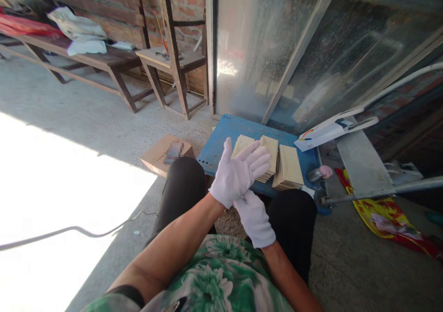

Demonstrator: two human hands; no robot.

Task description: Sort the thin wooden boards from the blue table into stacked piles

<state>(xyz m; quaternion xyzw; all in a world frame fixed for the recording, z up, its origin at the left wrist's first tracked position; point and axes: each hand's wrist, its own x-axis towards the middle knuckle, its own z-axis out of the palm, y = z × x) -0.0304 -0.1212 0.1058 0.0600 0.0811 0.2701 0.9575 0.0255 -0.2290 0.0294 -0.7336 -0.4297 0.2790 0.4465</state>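
Note:
Both hands wear white cloth gloves. My left hand (237, 171) is open, palm up, with its fingers stretched toward the stacks. Below it, my right hand (255, 217) is closed at the heel of the left palm, its fingers pinching the cuff of the left glove (224, 195). Beyond the hands, several thin pale wooden boards lie in three stacks on a blue platform (221, 139): a left stack (243, 142), partly hidden by my left hand, a middle stack (270, 148) and a right stack (290, 164).
A cardboard box (155, 153) sits left of the platform. On the right are a metal cup (314, 176), a white bag (321, 129), a metal frame (363, 157) and a red-yellow sack (387, 219). A cable (79, 229) crosses the floor. Behind stand a wooden bench (114, 58) and chair (188, 63).

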